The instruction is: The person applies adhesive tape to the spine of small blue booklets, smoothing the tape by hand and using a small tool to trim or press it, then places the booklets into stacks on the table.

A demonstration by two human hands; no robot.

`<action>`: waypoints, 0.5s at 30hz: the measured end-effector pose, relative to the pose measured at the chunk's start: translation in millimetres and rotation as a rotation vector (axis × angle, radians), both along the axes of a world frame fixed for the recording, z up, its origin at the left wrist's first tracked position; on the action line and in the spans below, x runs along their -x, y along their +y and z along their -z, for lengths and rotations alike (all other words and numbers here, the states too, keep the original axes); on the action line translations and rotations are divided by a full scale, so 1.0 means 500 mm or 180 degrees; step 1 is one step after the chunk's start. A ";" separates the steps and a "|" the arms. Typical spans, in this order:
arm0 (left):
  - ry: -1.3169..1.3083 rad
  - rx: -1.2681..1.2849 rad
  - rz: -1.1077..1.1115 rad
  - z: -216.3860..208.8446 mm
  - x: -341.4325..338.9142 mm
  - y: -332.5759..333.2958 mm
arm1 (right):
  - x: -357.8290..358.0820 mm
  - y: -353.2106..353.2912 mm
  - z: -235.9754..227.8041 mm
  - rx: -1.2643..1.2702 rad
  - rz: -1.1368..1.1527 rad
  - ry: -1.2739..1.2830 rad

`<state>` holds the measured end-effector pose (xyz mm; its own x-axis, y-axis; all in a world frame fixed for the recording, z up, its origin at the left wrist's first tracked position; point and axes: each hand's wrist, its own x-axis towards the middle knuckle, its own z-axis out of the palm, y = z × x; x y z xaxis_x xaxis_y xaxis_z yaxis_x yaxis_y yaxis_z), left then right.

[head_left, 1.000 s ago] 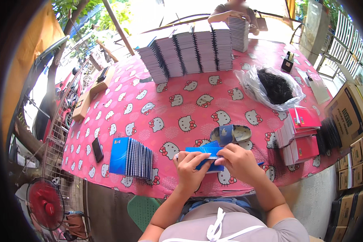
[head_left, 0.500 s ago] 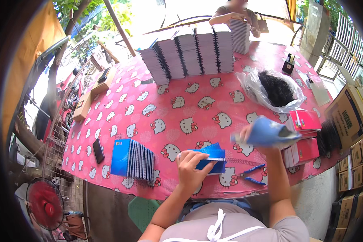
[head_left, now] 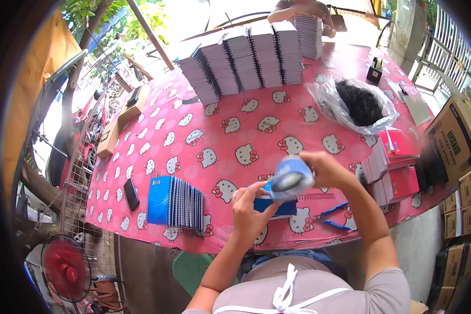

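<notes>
While the left hand (head_left: pixel 250 210) pinches the left end of a blue notebook (head_left: pixel 280 210) at the near middle of the worktop (head_left: pixel 222 137), the right hand (head_left: pixel 319 167) has its grip wrapped round one end of a blue slipper (head_left: pixel 293 178) above it; blur hides whether slipper and notebook touch. The notebook looks light, its smooth covers liable to slide, and the thin coil (head_left: pixel 319 197) at its right would bend easily, so hold the paper edges. The slipper seems light and springy, best held at one end. Counted: one notebook in hand, one slipper, one pair of pliers (head_left: pixel 335 209) near right, one phone (head_left: pixel 131 194) left, one blue stack (head_left: pixel 175 201), two red stacks (head_left: pixel 400 186) right, five tall stacks (head_left: pixel 238 63) in the far row.
</notes>
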<state>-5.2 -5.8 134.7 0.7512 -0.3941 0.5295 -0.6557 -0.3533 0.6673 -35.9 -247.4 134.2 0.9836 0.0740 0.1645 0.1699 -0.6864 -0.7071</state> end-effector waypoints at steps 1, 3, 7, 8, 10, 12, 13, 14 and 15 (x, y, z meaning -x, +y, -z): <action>0.0202 -0.0071 0.0132 0.022 -0.006 0.013 | -0.002 0.000 0.003 0.0015 0.0136 0.0073; -0.0032 -0.0010 0.0024 0.038 -0.012 0.034 | -0.006 0.001 -0.017 -0.0842 -0.0387 -0.0164; 0.0230 0.0152 0.0044 0.051 -0.017 0.056 | -0.025 0.022 -0.004 -0.0269 -0.0054 -0.0115; 0.0455 0.0395 0.0059 0.064 -0.024 0.056 | -0.032 0.020 -0.015 0.0151 0.0197 -0.0057; 0.1016 0.1011 0.0157 0.075 -0.030 0.062 | -0.020 0.034 -0.039 -0.2197 -0.1092 0.0172; 0.1774 0.1525 0.0439 0.082 -0.026 0.067 | -0.040 0.052 -0.028 -0.0448 -0.0353 0.0025; 0.1601 0.1694 0.0574 0.086 -0.026 0.065 | -0.048 0.049 -0.018 -0.0057 -0.0156 -0.0138; 0.1673 0.1793 0.0553 0.086 -0.026 0.068 | -0.059 0.044 -0.021 0.0383 0.0035 -0.0325; 0.1745 0.1891 0.0533 0.086 -0.021 0.074 | -0.057 0.052 -0.019 -0.1139 -0.0568 -0.0255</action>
